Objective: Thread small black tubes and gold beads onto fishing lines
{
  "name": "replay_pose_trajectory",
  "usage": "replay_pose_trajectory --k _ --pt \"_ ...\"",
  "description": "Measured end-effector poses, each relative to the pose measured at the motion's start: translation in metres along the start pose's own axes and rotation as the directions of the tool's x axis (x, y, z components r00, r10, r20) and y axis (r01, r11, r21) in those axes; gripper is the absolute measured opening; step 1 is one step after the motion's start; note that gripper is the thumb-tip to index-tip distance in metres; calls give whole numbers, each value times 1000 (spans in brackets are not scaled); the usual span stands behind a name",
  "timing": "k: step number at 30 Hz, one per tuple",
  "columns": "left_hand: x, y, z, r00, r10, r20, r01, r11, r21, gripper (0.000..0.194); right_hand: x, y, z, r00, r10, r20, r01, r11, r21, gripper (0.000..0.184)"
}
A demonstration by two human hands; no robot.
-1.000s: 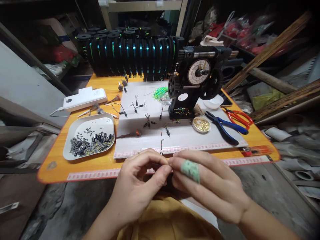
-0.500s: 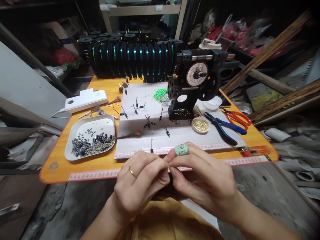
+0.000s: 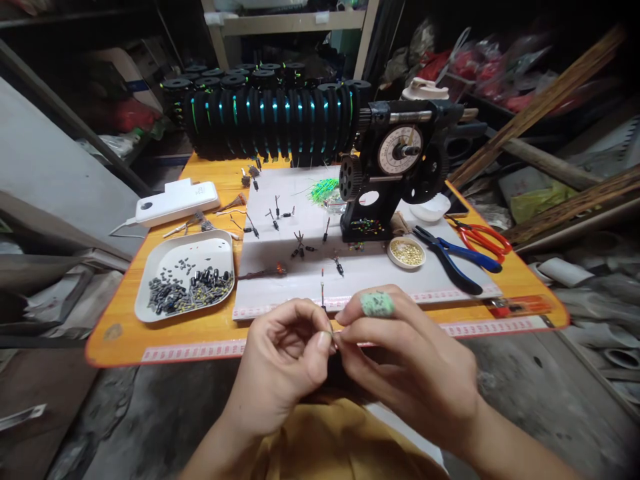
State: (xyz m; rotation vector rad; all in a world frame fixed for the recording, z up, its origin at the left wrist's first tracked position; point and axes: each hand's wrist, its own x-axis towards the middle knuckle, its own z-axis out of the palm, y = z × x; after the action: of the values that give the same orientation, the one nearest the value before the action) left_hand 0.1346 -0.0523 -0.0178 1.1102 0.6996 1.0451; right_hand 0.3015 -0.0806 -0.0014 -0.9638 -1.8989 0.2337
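Note:
My left hand (image 3: 287, 367) is pinched, thumb against index finger, on a thin greenish line (image 3: 329, 332) that barely shows. Right beside it, my right hand (image 3: 410, 360) pinches at the same spot, with patterned green tape (image 3: 377, 304) around its index finger. Just beyond the fingertips is a small rig piece (image 3: 323, 288) with a black sleeve and an orange tip; whether it joins the line I cannot tell. Several similar black-sleeved pieces (image 3: 301, 248) lie on the white board (image 3: 270, 287).
A white tray (image 3: 141, 293) of small black parts stands left. Behind the board is a black winding machine (image 3: 367, 213) with a row of spools (image 3: 270, 123). To the right are a dish of gold beads (image 3: 407, 253), blue-handled pliers (image 3: 457, 267), red-handled cutters (image 3: 487, 243) and a white power strip (image 3: 177, 202) at far left.
My left hand has turned so its thumb and curled palm now show; its ring is out of sight. The small rig piece has shifted right. The whole view has moved slightly.

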Motion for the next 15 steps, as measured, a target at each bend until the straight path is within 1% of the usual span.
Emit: replay_pose_trajectory --k 3,5,6,9,10,13,15 --pt "-2 -3 2 1000 -13 -17 12 999 -33 20 -4 -5 2 1000 3 -15 -4 999 -51 22" --pt "-3 -4 5 998 24 -54 -25 999 -32 18 -6 -7 4 997 47 -60 -49 999 -19 22" --pt "-4 -4 7 996 46 -80 -47 999 -18 16 -7 -7 6 993 89 -82 -88 996 14 22" --pt "-7 -6 10 973 150 -176 -135 986 97 9 -9 -7 11 968 218 -121 -207 973 101 19" --pt "-8 -7 11 964 193 -185 -164 974 159 8 -10 -6 12 962 243 -121 -230 967 114 16" --pt "-12 -10 8 937 321 -138 -267 912 311 13 -13 -4 12 955 280 -100 -267 955 131 11" --pt "-15 -12 3 924 369 -103 -311 880 359 16 -16 -3 12 952 297 -76 -285 948 141 10"
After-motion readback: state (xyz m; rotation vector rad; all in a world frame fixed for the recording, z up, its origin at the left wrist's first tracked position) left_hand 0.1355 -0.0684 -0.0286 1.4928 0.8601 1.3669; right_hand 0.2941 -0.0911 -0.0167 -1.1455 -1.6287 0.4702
